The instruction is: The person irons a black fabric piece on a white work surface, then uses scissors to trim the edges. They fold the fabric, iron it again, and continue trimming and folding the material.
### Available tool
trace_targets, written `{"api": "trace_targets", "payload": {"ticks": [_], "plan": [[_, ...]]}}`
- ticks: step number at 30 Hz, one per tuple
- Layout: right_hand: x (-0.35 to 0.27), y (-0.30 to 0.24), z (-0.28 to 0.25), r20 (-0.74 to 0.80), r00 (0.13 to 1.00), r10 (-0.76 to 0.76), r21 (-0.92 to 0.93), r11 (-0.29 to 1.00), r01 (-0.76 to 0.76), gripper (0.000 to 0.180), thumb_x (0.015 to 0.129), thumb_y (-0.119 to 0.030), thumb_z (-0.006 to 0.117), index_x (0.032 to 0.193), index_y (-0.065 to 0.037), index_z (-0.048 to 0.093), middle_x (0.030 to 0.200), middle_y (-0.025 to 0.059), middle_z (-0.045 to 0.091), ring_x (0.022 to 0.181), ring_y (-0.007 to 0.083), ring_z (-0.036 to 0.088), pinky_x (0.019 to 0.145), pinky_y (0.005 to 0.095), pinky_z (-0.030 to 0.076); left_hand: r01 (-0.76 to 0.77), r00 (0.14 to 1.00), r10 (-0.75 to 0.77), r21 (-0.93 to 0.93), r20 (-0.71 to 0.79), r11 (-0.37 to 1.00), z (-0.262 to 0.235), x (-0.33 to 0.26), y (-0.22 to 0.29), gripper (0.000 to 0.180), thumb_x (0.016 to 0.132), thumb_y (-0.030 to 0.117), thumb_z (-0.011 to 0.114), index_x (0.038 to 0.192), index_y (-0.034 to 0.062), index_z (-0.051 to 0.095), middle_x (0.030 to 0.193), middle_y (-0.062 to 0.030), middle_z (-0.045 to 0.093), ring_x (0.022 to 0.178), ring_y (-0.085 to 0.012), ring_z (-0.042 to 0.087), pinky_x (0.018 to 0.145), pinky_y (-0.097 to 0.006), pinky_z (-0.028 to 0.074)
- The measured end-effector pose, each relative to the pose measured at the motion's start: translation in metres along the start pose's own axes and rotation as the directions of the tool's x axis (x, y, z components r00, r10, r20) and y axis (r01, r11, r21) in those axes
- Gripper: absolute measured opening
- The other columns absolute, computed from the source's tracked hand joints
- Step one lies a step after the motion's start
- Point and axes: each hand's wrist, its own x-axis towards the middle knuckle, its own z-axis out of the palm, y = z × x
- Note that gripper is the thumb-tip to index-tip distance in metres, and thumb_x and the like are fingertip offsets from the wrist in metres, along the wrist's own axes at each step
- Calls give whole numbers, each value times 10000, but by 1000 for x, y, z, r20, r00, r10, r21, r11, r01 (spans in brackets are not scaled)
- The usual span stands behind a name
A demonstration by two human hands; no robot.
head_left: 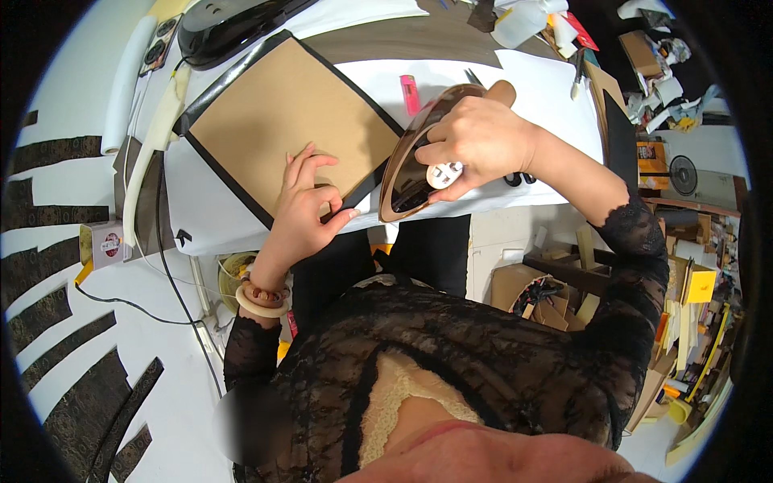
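Observation:
A square beige board [282, 121] with a black covering sheet [250, 205] showing round its edges lies turned cornerwise on the table. My left hand [310, 193] is over its near right side. The thumb and forefinger pinch at the black edging there, while the other fingers reach out over the board. In my right hand [483, 141] is a brown clothes iron [411, 149] with a white dial, gripped from above. It is tilted, its pointed end toward me, beside the board's right corner. Its underside is hidden.
A pink cutter-like tool [410, 95] lies beyond the iron on white paper. Behind the board sits a shiny black appliance [225, 32]. A brush [578, 76] lies at the right, and a white bottle [518, 28] at the back. A cable [165, 233] hangs off the left edge.

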Motion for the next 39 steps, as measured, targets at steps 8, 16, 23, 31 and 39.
{"api": "trace_targets", "payload": {"ticks": [8, 16, 23, 31, 39], "plan": [[11, -13, 4, 55, 983, 176, -15, 984, -176, 430, 740, -462, 790, 771, -62, 635, 592, 87, 593, 580, 297, 639, 520, 376, 487, 14, 999, -16, -37, -50, 999, 6, -1, -8, 314, 776, 101, 756, 609, 35, 499, 1209, -160, 543, 1360, -456, 373, 1145, -635, 201], [28, -29, 2, 145, 977, 155, -1, 988, -157, 440, 734, -447, 801, 786, -54, 609, 607, 99, 606, 608, 300, 652, 564, 383, 505, -6, 999, 5, -10, -45, 1000, 3, 0, -8, 300, 814, 71, 720, 642, 31, 477, 1219, -165, 533, 1361, -460, 377, 1135, -589, 224], [33, -34, 3, 152, 970, 191, -25, 982, -189, 450, 748, -466, 795, 836, -55, 635, 610, 88, 608, 611, 284, 658, 566, 365, 507, 191, 950, -278, -439, -141, 878, -10, -7, 0, 203, 877, 109, 675, 794, 25, 510, 1195, -175, 519, 1314, -429, 452, 1144, -584, 258], [42, -29, -1, 129, 989, 72, 6, 997, -73, 428, 785, -474, 739, 862, -67, 631, 581, 109, 579, 597, 352, 629, 557, 422, 490, 33, 997, -32, 5, -66, 999, -8, -37, -3, 247, 815, 69, 731, 768, 47, 490, 1230, -160, 508, 1382, -452, 376, 1161, -596, 211], [32, -12, 1, 41, 999, -14, 52, 999, 11, 417, 751, -410, 807, 915, -44, 692, 603, 59, 555, 540, 261, 598, 504, 350, 465, 28, 985, -25, 13, -171, 1000, 14, -7, -4, 209, 792, 25, 684, 706, 26, 494, 1154, -153, 518, 1334, -425, 425, 1165, -583, 239]]}}
